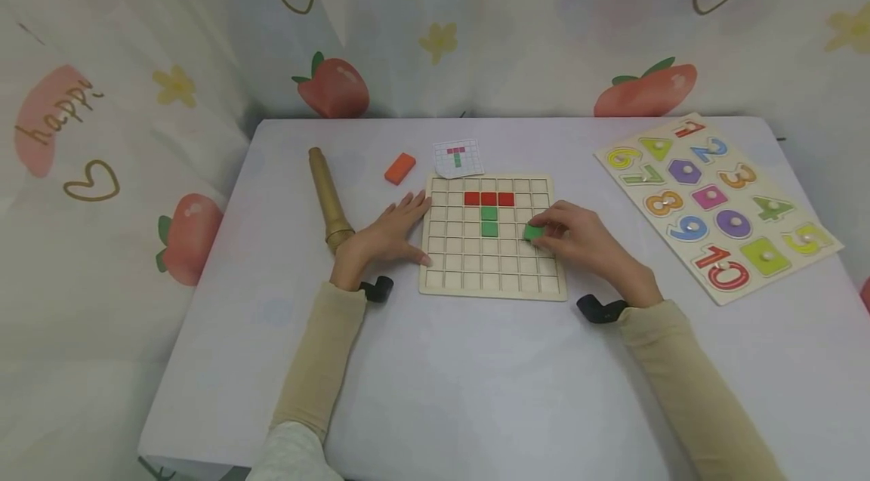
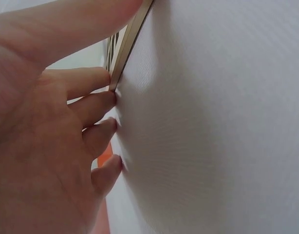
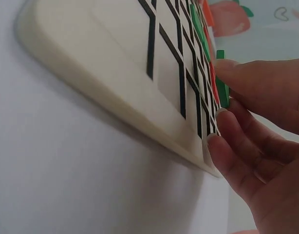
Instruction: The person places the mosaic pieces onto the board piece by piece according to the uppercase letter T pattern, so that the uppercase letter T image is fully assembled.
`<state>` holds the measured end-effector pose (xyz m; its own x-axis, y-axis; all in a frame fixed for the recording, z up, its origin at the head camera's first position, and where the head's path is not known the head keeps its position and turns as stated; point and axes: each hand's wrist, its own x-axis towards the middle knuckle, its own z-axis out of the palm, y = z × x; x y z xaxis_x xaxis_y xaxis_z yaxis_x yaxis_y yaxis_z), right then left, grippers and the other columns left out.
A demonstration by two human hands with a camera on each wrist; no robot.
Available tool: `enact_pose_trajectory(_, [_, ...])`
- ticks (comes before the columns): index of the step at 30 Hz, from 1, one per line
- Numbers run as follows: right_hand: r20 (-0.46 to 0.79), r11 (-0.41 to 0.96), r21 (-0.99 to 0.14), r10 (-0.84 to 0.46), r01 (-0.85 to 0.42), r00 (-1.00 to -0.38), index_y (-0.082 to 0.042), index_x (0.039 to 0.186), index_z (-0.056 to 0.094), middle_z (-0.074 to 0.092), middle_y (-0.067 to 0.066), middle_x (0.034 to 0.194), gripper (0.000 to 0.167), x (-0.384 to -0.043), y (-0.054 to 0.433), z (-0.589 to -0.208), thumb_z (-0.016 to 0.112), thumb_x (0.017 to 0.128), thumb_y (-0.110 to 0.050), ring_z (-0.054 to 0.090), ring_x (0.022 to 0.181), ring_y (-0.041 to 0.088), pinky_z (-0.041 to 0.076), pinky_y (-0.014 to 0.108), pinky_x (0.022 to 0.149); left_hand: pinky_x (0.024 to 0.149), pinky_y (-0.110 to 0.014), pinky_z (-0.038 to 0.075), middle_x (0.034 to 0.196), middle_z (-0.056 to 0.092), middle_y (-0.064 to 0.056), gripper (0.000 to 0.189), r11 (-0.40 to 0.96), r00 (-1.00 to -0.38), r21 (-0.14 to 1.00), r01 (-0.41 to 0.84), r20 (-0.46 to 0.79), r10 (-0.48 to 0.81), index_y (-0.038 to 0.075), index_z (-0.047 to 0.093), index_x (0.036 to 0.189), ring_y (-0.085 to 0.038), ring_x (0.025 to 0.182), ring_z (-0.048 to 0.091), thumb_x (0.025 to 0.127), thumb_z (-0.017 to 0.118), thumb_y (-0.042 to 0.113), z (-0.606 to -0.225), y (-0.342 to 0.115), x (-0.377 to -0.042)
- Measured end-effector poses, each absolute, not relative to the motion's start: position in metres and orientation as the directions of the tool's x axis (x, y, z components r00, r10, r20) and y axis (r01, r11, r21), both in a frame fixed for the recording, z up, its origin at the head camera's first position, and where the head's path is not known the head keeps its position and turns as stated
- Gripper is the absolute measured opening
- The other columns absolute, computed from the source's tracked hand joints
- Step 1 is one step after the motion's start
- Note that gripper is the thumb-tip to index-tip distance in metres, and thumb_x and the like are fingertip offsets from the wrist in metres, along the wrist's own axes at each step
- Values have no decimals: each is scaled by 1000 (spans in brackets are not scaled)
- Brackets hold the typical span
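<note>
A wooden grid board lies flat on the table with three red square tiles in a row and two green square tiles in a column beneath the middle one. Over the board's right side, my right hand pinches a green tile between thumb and fingers; the right wrist view shows this green tile on edge beside the grid. My left hand is spread at the board's left edge, thumb and fingertips touching it. In the left wrist view its fingers look extended.
A small card with a printed red and green T pattern touches the board's top edge. An orange block lies to its left, and a brown bamboo-like stick lies behind my left wrist. A number puzzle board lies at the right.
</note>
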<state>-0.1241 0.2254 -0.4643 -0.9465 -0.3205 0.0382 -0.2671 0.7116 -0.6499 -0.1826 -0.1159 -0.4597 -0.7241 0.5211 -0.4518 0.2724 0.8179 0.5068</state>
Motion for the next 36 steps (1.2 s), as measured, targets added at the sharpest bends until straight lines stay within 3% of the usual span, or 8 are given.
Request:
enact_pose_trajectory(6, [26, 689, -670, -350, -276, -936, -2, 111, 76, 67, 11, 100, 26, -128, 212, -466, 82, 86, -6, 56, 86, 22, 46, 27, 74, 132, -41, -3, 175, -2, -1, 119, 817, -726, 503, 283, -444, 525, 16, 7, 167, -18, 161, -10, 82, 87, 41, -460, -116, -184])
enact_pose_trajectory(12, [5, 668, -688, -387, -283, -922, -3, 113, 76, 69, 11, 105, 27, -131, 200, -468, 82, 87, -8, 60, 89, 22, 51, 28, 78, 132, -41, -3, 175, -2, -1, 120, 817, -724, 503, 282, -447, 525, 15, 7, 167, -18, 161, -10, 81, 87, 41, -462, -117, -184])
enact_pose_trajectory(36, [-14, 650, -682, -470, -335, -883, -4, 111, 78, 68, 8, 101, 25, -134, 171, -471, 81, 86, -7, 59, 87, 20, 51, 34, 75, 132, -40, -3, 175, -2, 0, 117, 815, -727, 504, 286, -439, 527, 15, 8, 167, -18, 161, -9, 83, 86, 38, -462, -117, -184])
